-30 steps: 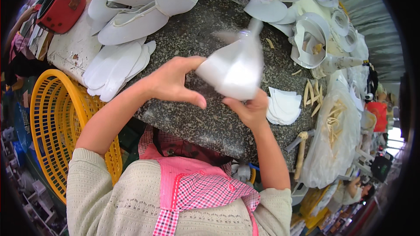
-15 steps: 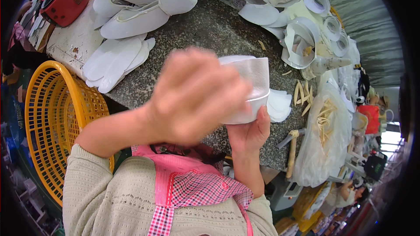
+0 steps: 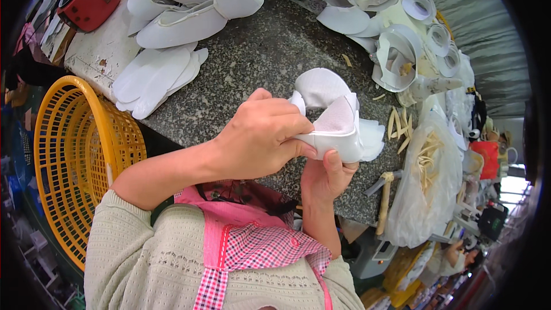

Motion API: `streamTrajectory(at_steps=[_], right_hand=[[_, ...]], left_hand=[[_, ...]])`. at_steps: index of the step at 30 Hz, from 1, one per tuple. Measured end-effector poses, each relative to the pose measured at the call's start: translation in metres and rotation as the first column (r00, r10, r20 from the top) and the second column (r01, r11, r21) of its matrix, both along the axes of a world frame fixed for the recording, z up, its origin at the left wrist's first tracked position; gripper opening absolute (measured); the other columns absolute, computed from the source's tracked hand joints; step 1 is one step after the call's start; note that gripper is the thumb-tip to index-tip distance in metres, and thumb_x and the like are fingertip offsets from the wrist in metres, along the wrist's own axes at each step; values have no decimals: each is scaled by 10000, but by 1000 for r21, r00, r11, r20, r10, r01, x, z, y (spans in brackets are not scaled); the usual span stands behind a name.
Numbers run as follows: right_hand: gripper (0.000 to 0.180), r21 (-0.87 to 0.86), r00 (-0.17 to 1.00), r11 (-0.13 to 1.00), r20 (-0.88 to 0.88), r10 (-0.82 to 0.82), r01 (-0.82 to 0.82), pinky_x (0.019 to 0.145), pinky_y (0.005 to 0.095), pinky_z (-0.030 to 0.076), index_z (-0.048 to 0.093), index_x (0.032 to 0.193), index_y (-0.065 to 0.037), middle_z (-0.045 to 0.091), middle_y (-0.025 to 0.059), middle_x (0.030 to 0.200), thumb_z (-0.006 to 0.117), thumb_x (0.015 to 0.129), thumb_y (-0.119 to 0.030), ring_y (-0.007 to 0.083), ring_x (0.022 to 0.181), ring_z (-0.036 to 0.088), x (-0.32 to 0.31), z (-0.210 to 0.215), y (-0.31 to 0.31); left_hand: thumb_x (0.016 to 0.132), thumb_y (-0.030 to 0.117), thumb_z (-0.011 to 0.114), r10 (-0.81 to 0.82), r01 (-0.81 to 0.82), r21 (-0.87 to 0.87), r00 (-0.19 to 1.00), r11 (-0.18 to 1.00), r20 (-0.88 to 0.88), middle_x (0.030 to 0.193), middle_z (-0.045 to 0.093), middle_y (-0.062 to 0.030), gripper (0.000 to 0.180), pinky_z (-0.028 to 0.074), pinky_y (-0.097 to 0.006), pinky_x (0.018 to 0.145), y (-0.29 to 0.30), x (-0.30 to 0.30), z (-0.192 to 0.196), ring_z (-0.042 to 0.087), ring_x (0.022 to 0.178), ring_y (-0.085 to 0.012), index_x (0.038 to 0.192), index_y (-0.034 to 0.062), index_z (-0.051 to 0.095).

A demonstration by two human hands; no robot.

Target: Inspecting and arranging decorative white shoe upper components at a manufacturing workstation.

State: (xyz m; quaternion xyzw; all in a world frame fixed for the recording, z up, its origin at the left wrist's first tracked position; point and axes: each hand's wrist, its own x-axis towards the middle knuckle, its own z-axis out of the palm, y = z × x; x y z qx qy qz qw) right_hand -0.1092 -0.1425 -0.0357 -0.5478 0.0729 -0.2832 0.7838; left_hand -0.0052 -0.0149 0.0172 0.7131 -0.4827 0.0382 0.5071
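Between my two hands, over the dark speckled stone slab (image 3: 258, 57), is a white shoe upper (image 3: 338, 146) with its opening turned up. My left hand (image 3: 261, 132) pinches the upper's near left edge between thumb and fingers. From below, my right hand (image 3: 330, 178) grips the near side, its thumb on the outer face and its other fingers partly hidden. Several thin white rounded pieces (image 3: 374, 140) lie on the slab just right of the upper.
White shoe uppers (image 3: 183, 26) are heaped at the far left, near flat white sole-shaped pieces (image 3: 158, 77). Further right stand white rolls (image 3: 419, 4). A hammer (image 3: 383, 204), tan strips (image 3: 399, 126) and a clear plastic bag (image 3: 425, 195) lie right. A yellow basket (image 3: 94, 97) stands left.
My left hand, blurred in front of the upper before, has come down and now grips its edge. The upper has tipped so its opening shows.
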Motion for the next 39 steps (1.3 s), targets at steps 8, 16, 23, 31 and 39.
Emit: streamTrajectory(at_steps=[8, 16, 23, 31, 39], right_hand=[[674, 740, 873, 540, 130, 470, -401, 966, 466, 389, 341, 1314, -4, 447, 157, 1277, 618, 796, -336, 310, 1170, 457, 7, 0, -12], [526, 258, 999, 966, -34, -22, 30, 887, 409, 458, 427, 1215, 32, 525, 145, 1134, 635, 765, -144, 257, 1041, 536, 9, 7, 15], [599, 451, 995, 892, -76, 63, -22, 892, 423, 450, 375, 1269, -2, 520, 129, 1155, 645, 790, -241, 265, 1058, 537, 3, 12, -7], [581, 421, 981, 905, -138, 139, -69, 910, 418, 439, 359, 1275, -23, 509, 104, 1160, 617, 762, -110, 242, 1048, 534, 4, 10, -1], [501, -245, 994, 966, -51, -96, 81, 834, 325, 457, 443, 1176, 32, 561, 97, 1042, 682, 739, -24, 172, 928, 571, -1, -16, -8]], left_hand=[[661, 196, 767, -339, 473, 122, 765, 872, -548, 605, 498, -49, 299, 342, -285, 472, 2, 31, 0, 471, 517, -166, 660, 16, 529], [656, 186, 759, -72, 74, 66, 997, 995, -32, 698, 592, -71, 317, 460, -288, 522, 5, 8, -3, 585, 603, -209, 907, 35, 637], [701, 66, 697, -213, 266, 89, 896, 960, -389, 772, 593, -87, 191, 472, -307, 607, 5, 17, -8, 594, 710, -249, 868, 36, 610], [647, 153, 753, -195, 198, 60, 980, 978, -49, 772, 585, -97, 299, 475, -322, 613, 8, 14, -20, 582, 700, -267, 880, 29, 613], [762, 74, 635, -227, 264, 171, 951, 949, -209, 726, 518, -108, 139, 443, -357, 607, 7, 11, -28, 550, 686, -274, 881, 13, 598]])
